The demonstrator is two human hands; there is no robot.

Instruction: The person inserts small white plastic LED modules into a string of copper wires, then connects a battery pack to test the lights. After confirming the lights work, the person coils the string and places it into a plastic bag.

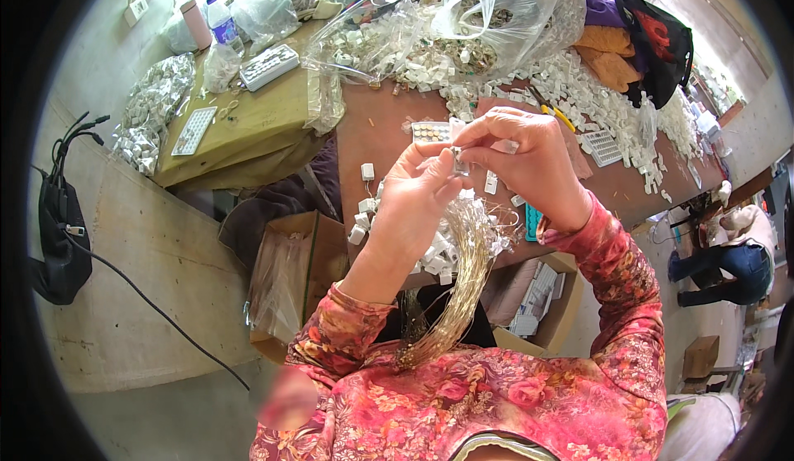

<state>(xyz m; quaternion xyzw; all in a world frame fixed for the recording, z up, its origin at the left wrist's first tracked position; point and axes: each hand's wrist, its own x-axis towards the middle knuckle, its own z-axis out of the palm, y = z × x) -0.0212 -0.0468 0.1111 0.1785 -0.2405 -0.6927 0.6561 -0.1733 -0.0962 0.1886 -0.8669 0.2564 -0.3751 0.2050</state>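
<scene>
I am pinching a small white connector between both hands, left hand and right hand closed on it above the worktop. The wire bundle is hanging below the connector (loose, springy); strands could be snagging or slipping free.

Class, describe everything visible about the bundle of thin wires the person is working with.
The bundle of thin wires looks like fine, pale golden metallic strands. It hangs from below the left hand, fanning out near the top and gathering tighter toward the floral-sleeved lap. It drapes over the brown table's edge, in front of small white plastic pieces.
</scene>
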